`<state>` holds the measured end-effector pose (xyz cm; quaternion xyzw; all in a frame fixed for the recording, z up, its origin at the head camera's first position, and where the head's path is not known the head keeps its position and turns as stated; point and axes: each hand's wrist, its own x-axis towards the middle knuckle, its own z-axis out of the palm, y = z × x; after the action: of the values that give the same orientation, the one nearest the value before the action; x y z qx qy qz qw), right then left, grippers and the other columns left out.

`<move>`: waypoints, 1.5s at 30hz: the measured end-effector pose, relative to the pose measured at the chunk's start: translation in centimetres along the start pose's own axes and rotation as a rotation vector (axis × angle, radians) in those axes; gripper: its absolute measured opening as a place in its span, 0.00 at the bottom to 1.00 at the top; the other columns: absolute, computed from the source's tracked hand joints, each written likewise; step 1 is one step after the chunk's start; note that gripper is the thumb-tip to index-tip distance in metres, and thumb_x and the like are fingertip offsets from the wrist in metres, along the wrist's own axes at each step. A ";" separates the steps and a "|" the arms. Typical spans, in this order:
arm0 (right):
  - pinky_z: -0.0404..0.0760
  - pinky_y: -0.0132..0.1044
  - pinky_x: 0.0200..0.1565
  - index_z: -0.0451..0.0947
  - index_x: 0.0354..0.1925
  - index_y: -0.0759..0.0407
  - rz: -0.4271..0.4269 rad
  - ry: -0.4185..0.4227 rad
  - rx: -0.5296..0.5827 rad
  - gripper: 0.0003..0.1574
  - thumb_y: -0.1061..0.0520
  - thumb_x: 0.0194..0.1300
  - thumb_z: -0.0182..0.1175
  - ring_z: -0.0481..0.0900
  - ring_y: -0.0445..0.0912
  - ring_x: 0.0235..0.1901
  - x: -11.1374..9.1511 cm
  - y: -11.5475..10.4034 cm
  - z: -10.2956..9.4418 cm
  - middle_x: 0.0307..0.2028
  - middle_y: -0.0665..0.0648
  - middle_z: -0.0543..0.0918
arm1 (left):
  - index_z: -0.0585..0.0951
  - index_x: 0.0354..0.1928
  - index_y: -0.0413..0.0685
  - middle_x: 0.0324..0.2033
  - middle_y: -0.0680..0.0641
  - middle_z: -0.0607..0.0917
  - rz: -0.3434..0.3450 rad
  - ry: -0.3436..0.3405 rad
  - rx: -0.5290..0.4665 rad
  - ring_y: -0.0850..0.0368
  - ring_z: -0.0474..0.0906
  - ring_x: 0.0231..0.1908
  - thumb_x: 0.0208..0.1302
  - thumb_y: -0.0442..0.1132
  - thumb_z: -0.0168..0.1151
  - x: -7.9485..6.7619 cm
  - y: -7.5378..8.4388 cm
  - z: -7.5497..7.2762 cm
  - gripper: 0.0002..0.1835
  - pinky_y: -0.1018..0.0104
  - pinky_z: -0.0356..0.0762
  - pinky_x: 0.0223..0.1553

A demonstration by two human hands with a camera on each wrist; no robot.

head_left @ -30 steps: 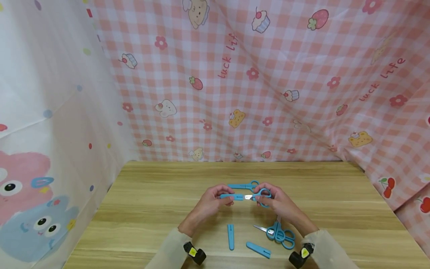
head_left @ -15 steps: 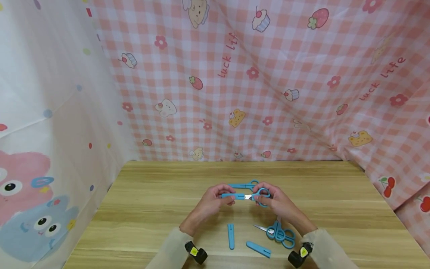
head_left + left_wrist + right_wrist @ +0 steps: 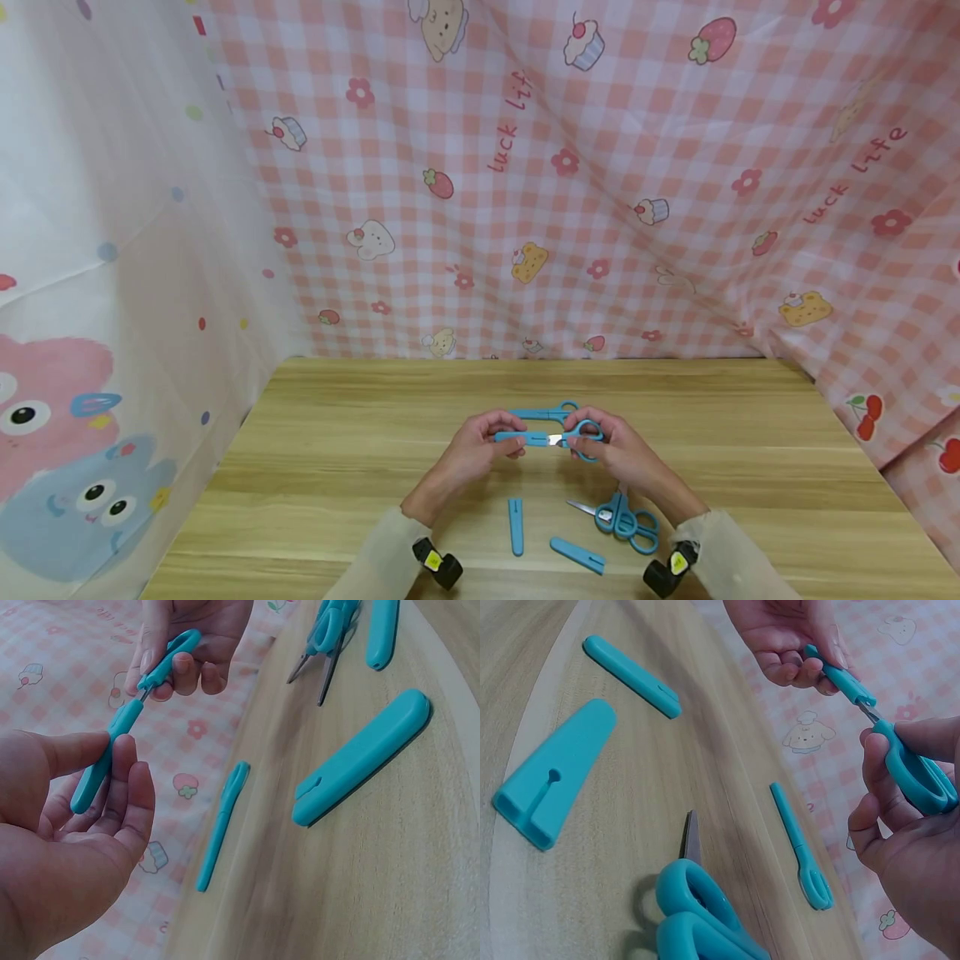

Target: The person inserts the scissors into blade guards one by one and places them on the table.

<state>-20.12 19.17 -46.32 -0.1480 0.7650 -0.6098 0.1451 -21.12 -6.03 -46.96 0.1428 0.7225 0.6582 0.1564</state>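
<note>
Shortening slightly within a second, the bare blade (image 3: 555,440) is apparently sheathed further; the blue sheath (image 3: 534,438) is pinched by the left hand (image 3: 482,442), the scissors (image 3: 901,776) at its three o'clock by the right hand (image 3: 617,443).

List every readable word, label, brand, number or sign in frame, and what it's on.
"luck life": pink checked cloth, right side.
"luck lif": same cloth, near the middle; its end is lost at a fold.
Red lettering, top of the left wrist view: too blurred.
Yellow stickers on the black wrist cameras: too small to read.
Held scissors, held cover: none visible.
</note>
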 end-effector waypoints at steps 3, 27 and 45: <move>0.79 0.45 0.45 0.73 0.50 0.63 0.000 0.000 0.005 0.14 0.55 0.73 0.58 0.78 0.60 0.42 0.0 0.0 0.0 0.41 0.67 0.80 | 0.80 0.47 0.38 0.42 0.36 0.84 -0.002 -0.002 0.005 0.58 0.83 0.36 0.68 0.32 0.62 0.1 0.0 0.0 0.09 0.57 0.82 0.46; 0.80 0.43 0.44 0.72 0.51 0.66 -0.020 0.007 0.008 0.15 0.57 0.73 0.58 0.80 0.57 0.40 0.0 -0.1 0.3 0.40 0.69 0.80 | 0.81 0.46 0.39 0.38 0.39 0.86 -0.011 0.024 0.016 0.57 0.84 0.35 0.67 0.33 0.63 0.1 -0.1 0.2 0.08 0.49 0.81 0.48; 0.80 0.41 0.44 0.69 0.51 0.64 -0.010 0.013 0.056 0.13 0.59 0.72 0.57 0.79 0.55 0.40 0.2 0.1 1.0 0.37 0.57 0.78 | 0.80 0.45 0.39 0.37 0.43 0.86 -0.012 0.040 0.016 0.58 0.84 0.35 0.66 0.32 0.64 -0.2 -0.2 0.1 0.08 0.48 0.80 0.49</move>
<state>-19.90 18.25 -46.68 -0.1438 0.7476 -0.6329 0.1410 -20.94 -6.03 -47.13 0.1266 0.7315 0.6541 0.1448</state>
